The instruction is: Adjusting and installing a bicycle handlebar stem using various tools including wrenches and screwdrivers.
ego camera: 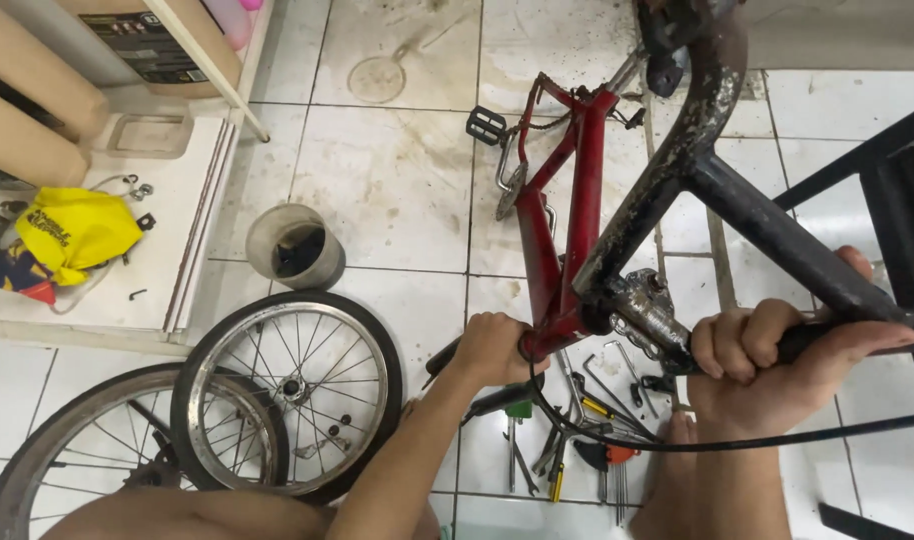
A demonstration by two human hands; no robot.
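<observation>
I keep my left hand (492,347) clamped on the red bike frame (567,240), right hand (777,365) wrapped around the black handle (827,335) beside it, bracing both against twist

The red painted metal bicycle frame (567,230) is chipped and grimy. The black metal handlebar stem (677,140) shows scuffed, flaking paint. The spoked metal wheel rims (287,400) are shiny, with matt rubber tyres. The white ceramic floor tiles (387,180) are glossy but stained.
</observation>
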